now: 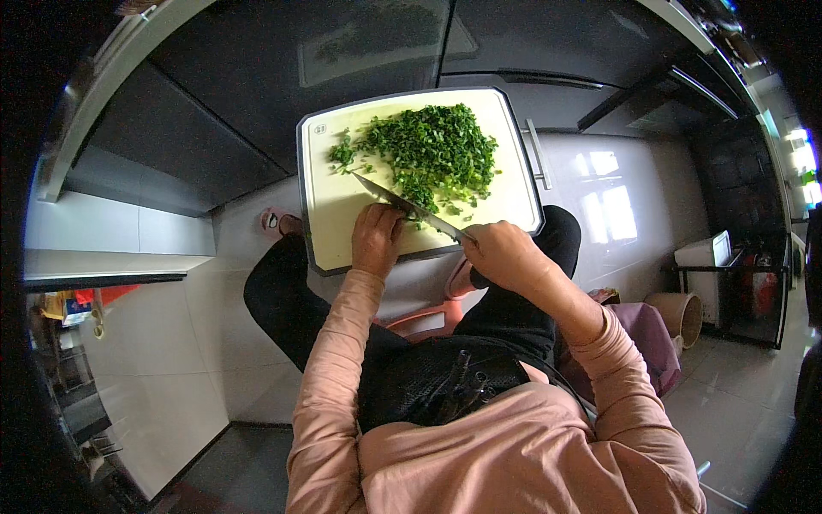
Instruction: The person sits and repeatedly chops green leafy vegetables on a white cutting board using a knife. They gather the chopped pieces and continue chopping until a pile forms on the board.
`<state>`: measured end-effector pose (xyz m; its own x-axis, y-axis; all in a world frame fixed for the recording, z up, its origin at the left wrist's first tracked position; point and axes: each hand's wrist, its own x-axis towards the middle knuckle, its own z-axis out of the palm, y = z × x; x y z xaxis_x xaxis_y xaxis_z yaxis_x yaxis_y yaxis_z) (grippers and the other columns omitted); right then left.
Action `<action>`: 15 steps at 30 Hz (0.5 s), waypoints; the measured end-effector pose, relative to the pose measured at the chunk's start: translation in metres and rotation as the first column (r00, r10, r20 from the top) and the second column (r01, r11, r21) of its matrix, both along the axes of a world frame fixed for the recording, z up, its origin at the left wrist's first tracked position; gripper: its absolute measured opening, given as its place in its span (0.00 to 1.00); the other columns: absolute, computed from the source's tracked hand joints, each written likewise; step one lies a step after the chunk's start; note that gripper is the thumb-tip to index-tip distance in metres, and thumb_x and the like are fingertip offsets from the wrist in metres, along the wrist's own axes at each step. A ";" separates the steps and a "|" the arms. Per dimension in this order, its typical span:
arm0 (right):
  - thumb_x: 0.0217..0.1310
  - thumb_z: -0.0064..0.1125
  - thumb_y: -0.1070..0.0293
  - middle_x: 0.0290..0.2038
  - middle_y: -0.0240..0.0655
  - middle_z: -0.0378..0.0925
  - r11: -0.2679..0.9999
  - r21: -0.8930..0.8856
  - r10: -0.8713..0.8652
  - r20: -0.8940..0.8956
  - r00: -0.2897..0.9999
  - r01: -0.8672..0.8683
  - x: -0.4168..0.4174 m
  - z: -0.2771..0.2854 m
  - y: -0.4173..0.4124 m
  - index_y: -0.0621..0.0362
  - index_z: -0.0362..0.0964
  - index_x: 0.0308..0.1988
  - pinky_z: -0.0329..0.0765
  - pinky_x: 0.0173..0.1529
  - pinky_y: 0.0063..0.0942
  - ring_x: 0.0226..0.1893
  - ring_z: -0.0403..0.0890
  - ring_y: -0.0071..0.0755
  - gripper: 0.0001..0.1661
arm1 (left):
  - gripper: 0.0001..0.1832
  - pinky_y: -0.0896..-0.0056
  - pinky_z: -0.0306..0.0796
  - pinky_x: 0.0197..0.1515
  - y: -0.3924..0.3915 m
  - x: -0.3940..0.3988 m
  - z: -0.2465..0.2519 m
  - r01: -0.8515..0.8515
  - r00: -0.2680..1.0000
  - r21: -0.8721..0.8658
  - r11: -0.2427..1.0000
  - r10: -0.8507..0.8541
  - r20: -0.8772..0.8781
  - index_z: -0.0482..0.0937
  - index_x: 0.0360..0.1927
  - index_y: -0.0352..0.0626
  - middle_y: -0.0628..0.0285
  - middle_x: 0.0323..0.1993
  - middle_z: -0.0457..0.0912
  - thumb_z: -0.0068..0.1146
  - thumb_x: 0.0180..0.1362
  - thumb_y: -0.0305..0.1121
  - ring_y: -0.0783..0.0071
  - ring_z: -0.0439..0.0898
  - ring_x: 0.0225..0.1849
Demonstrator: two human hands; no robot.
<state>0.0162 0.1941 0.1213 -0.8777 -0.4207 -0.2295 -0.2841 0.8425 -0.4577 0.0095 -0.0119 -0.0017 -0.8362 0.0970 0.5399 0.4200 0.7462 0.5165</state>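
A kitchen knife (420, 213) slants across the pale cutting board (340, 212), its tip toward the upper left. Its handle end is in the grip of my right hand (504, 256) at the board's near right side. My left hand (376, 236) is beside the blade, fingers bent down to the board; what lies under the fingertips is hidden. Chopped leafy greens (433, 151) are heaped beyond the blade, over the board's middle and upper right. A smaller clump of chopped greens (341, 153) lies to the left of the tip. Loose bits are scattered around the heap.
Dark glossy cabinet fronts (379, 38) rise behind the board. A metal handle (538, 154) stands at its right edge. My knees flank the board. To the right are a purple cloth-like item (642, 344), a round bin (682, 316) and a black rack (764, 302).
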 end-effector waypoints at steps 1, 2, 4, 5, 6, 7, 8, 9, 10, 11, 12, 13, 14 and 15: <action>0.58 0.47 0.62 0.24 0.51 0.76 1.000 0.024 0.000 0.019 1.000 0.000 0.000 -0.001 -0.002 0.61 0.74 0.29 0.74 0.36 0.46 0.28 0.77 0.57 0.15 | 0.09 0.59 0.69 0.41 0.000 0.000 0.002 0.003 1.000 0.002 1.000 -0.003 0.001 0.77 0.30 0.40 0.57 0.33 0.75 0.58 0.42 0.21 0.56 0.74 0.38; 0.58 0.47 0.62 0.25 0.51 0.76 0.999 0.047 0.000 0.038 0.999 -0.002 0.000 -0.002 -0.005 0.61 0.75 0.30 0.74 0.36 0.46 0.28 0.77 0.57 0.15 | 0.10 0.59 0.69 0.41 0.001 0.000 0.002 0.005 1.000 0.004 1.000 -0.005 0.002 0.77 0.31 0.40 0.57 0.33 0.76 0.58 0.41 0.21 0.57 0.74 0.38; 0.58 0.46 0.62 0.25 0.50 0.76 0.997 0.068 -0.035 0.049 0.998 0.031 -0.002 -0.007 -0.014 0.59 0.74 0.31 0.75 0.36 0.47 0.28 0.78 0.56 0.14 | 0.09 0.59 0.69 0.41 0.001 -0.001 0.000 0.014 1.000 0.015 1.000 -0.014 -0.014 0.77 0.30 0.40 0.57 0.32 0.75 0.58 0.41 0.21 0.56 0.74 0.37; 0.58 0.46 0.62 0.25 0.49 0.76 0.996 0.062 -0.066 0.044 0.997 0.063 -0.003 -0.016 -0.020 0.59 0.74 0.31 0.75 0.36 0.47 0.28 0.78 0.56 0.14 | 0.09 0.59 0.69 0.40 0.001 -0.001 -0.001 0.018 1.000 0.020 1.000 -0.018 -0.023 0.77 0.30 0.40 0.57 0.32 0.75 0.58 0.41 0.21 0.56 0.74 0.37; 0.57 0.44 0.64 0.24 0.45 0.78 0.996 0.089 -0.021 -0.018 1.000 0.023 -0.005 -0.022 -0.029 0.57 0.74 0.30 0.78 0.33 0.44 0.27 0.80 0.51 0.13 | 0.09 0.59 0.69 0.40 0.000 -0.001 0.000 0.020 1.000 0.028 0.999 -0.020 -0.020 0.77 0.29 0.40 0.57 0.32 0.75 0.58 0.41 0.21 0.56 0.73 0.37; 0.57 0.44 0.64 0.24 0.45 0.78 0.997 0.074 -0.032 -0.017 0.999 0.034 -0.008 -0.025 -0.035 0.57 0.74 0.30 0.78 0.33 0.44 0.27 0.80 0.51 0.13 | 0.09 0.59 0.69 0.40 0.000 -0.001 0.001 0.023 1.000 0.035 0.999 -0.022 -0.017 0.77 0.29 0.40 0.56 0.32 0.75 0.58 0.41 0.21 0.56 0.73 0.36; 0.57 0.44 0.64 0.24 0.46 0.78 0.997 0.059 -0.044 -0.016 0.999 0.045 -0.010 -0.025 -0.041 0.57 0.74 0.30 0.78 0.33 0.44 0.26 0.80 0.52 0.13 | 0.09 0.59 0.69 0.39 0.000 -0.001 0.001 0.026 1.000 0.042 0.999 -0.025 -0.015 0.76 0.29 0.40 0.56 0.32 0.75 0.58 0.41 0.21 0.56 0.73 0.36; 0.57 0.44 0.64 0.24 0.46 0.78 0.997 0.046 -0.055 -0.018 0.998 0.055 -0.013 -0.025 -0.044 0.57 0.74 0.30 0.78 0.33 0.44 0.26 0.80 0.52 0.13 | 0.09 0.59 0.69 0.39 0.000 -0.001 0.002 0.017 1.000 0.030 0.999 -0.017 -0.008 0.76 0.29 0.40 0.56 0.31 0.75 0.58 0.41 0.20 0.56 0.73 0.36; 0.57 0.46 0.63 0.24 0.47 0.78 0.999 0.028 -0.030 -0.037 0.999 0.031 -0.015 -0.031 -0.044 0.57 0.74 0.30 0.78 0.34 0.44 0.26 0.80 0.53 0.13 | 0.09 0.59 0.69 0.39 0.000 0.000 0.003 0.010 1.000 0.018 1.000 -0.010 -0.001 0.76 0.29 0.40 0.56 0.31 0.75 0.58 0.41 0.20 0.56 0.73 0.35; 0.57 0.46 0.62 0.24 0.48 0.78 0.999 0.005 -0.041 -0.049 0.998 0.041 -0.015 -0.033 -0.042 0.57 0.74 0.30 0.77 0.34 0.45 0.27 0.80 0.53 0.13 | 0.09 0.59 0.68 0.39 0.000 0.000 0.004 0.003 1.000 0.007 1.000 -0.003 0.005 0.76 0.29 0.40 0.56 0.31 0.75 0.59 0.41 0.20 0.55 0.73 0.35; 0.57 0.46 0.62 0.24 0.48 0.77 0.999 -0.018 -0.047 -0.062 0.997 0.046 -0.016 -0.034 -0.041 0.58 0.74 0.30 0.77 0.34 0.45 0.27 0.80 0.54 0.13 | 0.10 0.59 0.68 0.39 -0.001 0.001 0.003 -0.007 1.000 0.010 1.000 0.007 0.010 0.76 0.30 0.39 0.56 0.31 0.75 0.59 0.41 0.20 0.55 0.73 0.35; 0.57 0.47 0.62 0.24 0.48 0.77 0.998 -0.041 -0.055 -0.075 0.996 0.052 -0.017 -0.034 -0.040 0.58 0.74 0.30 0.77 0.34 0.45 0.27 0.79 0.54 0.13 | 0.10 0.59 0.68 0.40 -0.001 0.001 0.002 -0.016 1.000 0.014 1.000 0.016 0.016 0.75 0.30 0.39 0.56 0.31 0.75 0.59 0.41 0.20 0.55 0.73 0.36; 0.57 0.47 0.61 0.24 0.49 0.77 0.996 -0.068 -0.055 -0.085 0.995 0.050 -0.018 -0.036 -0.038 0.59 0.74 0.30 0.77 0.34 0.46 0.27 0.79 0.55 0.14 | 0.10 0.59 0.68 0.40 -0.001 0.002 0.000 -0.025 0.999 0.017 1.000 0.025 0.021 0.75 0.30 0.39 0.56 0.31 0.75 0.59 0.41 0.20 0.55 0.73 0.36; 0.57 0.47 0.61 0.24 0.49 0.77 0.994 -0.095 -0.058 -0.095 0.994 0.049 -0.021 -0.037 -0.036 0.60 0.73 0.30 0.76 0.34 0.46 0.27 0.79 0.56 0.14 | 0.10 0.59 0.68 0.40 -0.001 0.002 -0.002 -0.014 1.000 0.024 1.000 0.014 -0.005 0.75 0.30 0.39 0.56 0.31 0.75 0.59 0.41 0.20 0.55 0.73 0.36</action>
<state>-0.0045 0.1585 0.0845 -0.9159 -0.3878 -0.1041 -0.2868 0.8133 -0.5063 0.0110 -0.0132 -0.0032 -0.8344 0.0718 0.5465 0.4123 0.7395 0.5322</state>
